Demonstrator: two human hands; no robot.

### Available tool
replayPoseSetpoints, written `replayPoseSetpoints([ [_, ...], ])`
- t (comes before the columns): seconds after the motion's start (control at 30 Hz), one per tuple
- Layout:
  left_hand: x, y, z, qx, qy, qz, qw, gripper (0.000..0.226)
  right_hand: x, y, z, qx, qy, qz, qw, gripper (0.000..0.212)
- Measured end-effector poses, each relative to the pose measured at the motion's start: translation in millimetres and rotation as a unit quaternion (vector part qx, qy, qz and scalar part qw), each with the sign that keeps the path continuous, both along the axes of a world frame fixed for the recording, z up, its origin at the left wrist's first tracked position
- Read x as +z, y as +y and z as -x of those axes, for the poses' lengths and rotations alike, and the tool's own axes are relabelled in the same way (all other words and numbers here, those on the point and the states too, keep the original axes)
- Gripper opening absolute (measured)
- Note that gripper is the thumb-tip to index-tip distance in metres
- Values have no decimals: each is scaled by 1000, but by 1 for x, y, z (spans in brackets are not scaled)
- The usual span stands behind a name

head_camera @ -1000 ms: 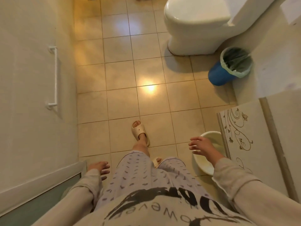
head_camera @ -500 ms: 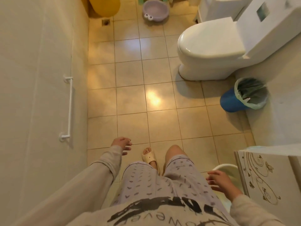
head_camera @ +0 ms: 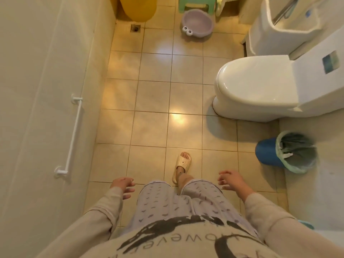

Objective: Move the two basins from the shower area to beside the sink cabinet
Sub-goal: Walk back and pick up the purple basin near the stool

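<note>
A small purple basin [head_camera: 197, 22] with cartoon eyes on its rim sits on the tiled floor at the far end, in front of a green stool [head_camera: 197, 5]. My left hand [head_camera: 123, 185] hangs empty at my left thigh, fingers apart. My right hand [head_camera: 232, 181] is empty too, fingers spread, beside my right thigh. Both hands are far from the purple basin. The white basin and the sink cabinet are out of view now.
A white toilet [head_camera: 260, 86] stands on the right, with a blue bin [head_camera: 286, 152] lined with a green bag below it. A yellow tub [head_camera: 137, 8] and a floor drain [head_camera: 135, 28] lie far left. A white grab bar [head_camera: 72, 135] is on the left wall.
My view has lifted and moved forward down the room. The white basin and cabinet have dropped out of view, my right hand has left that basin, and the purple basin has come into sight.
</note>
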State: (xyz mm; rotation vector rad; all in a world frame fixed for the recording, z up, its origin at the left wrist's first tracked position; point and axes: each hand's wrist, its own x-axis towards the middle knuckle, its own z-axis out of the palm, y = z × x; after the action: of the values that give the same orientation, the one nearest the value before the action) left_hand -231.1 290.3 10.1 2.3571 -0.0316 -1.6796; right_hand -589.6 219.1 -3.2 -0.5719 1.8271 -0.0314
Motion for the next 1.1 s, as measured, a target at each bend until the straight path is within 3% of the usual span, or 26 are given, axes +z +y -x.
replayPoseSetpoints([
  [0.27, -5, -71, 2, 69, -1, -19, 997, 35, 19, -161, -9, 117, -33, 52, 991, 21],
  [0.5, -15, -175, -15, 69, -9, -36, 997, 35, 7, -252, -15, 80, -30, 52, 995, 19],
  [0.67, -18, -291, -39, 35, 0, -33, 999, 36, -1, -294, -20, -7, -7, 10, 1000, 15],
  [0.9, 14, -483, -64, -34, 29, 83, 996, 13, -3, -345, -40, -89, 3, -33, 995, 5],
  [1.1, 22, -576, -80, -8, 77, 89, 993, 23, -4, -414, -59, -120, 13, -23, 992, 9],
])
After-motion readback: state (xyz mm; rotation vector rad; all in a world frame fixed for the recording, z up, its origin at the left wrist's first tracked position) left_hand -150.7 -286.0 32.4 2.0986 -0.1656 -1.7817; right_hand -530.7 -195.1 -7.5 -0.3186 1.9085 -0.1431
